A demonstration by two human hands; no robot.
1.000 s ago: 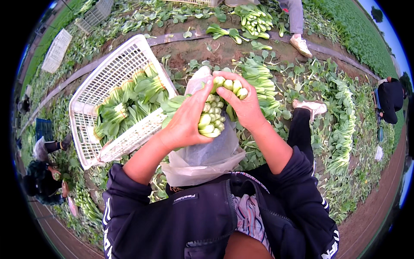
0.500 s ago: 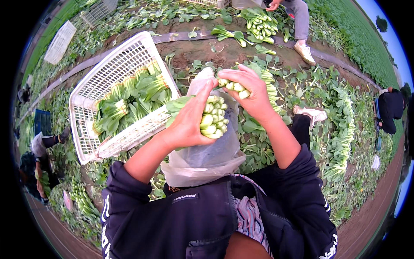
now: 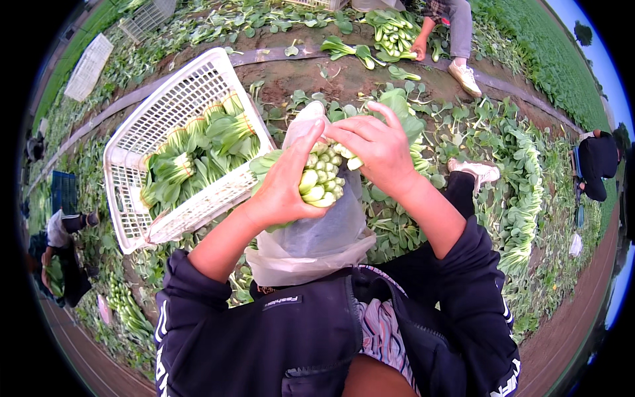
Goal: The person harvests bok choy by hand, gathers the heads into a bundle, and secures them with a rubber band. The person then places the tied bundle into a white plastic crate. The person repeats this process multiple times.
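Note:
My left hand (image 3: 281,185) is wrapped round a thick bunch of bok choy (image 3: 322,180), its pale stem ends facing me and leaves poking out to the left. My right hand (image 3: 378,147) is closed over a few more bok choy stalks, pressed against the upper right of that bunch. Its fingertips are partly hidden behind the stems. Both hands are above a translucent plastic sheet (image 3: 311,258) draped over my leg. To the left, a white plastic crate (image 3: 198,215) holds several tied bok choy bunches (image 3: 228,132).
Loose bok choy (image 3: 417,155) lies just beyond my right hand, and a long row (image 3: 522,205) runs along the right. Across a dark strip (image 3: 284,56), a co-worker's hand (image 3: 420,47) touches a bok choy pile (image 3: 391,32). Other people crouch at far left and right.
My right hand has moved down and left, bringing its stalks against the bunch in my left hand. The co-worker's hand beyond has lowered to the pile.

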